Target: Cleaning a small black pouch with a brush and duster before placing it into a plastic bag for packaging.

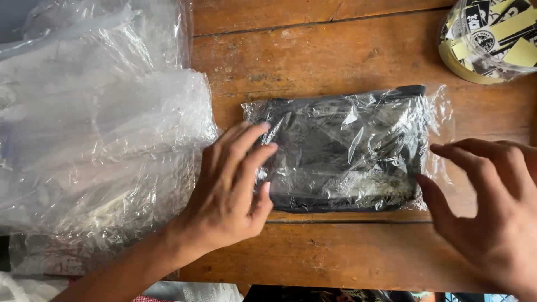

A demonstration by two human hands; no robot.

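Plastic-wrapped dark pouch (341,151) between both spread hands, left hand (229,190) flat on it, right hand (492,207) at its edge.

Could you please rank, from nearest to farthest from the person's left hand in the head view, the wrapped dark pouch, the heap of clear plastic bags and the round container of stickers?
From the left hand:
1. Wrapped dark pouch, under its fingers.
2. Heap of clear plastic bags, just left.
3. Round container of stickers, far top right corner.

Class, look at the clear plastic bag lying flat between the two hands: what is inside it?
Inside the clear plastic bag lies a folded dark fabric item with a dark edge along top and bottom. Glare and wrinkles hide its details. The left hand covers its left end; the right hand is at its right edge.
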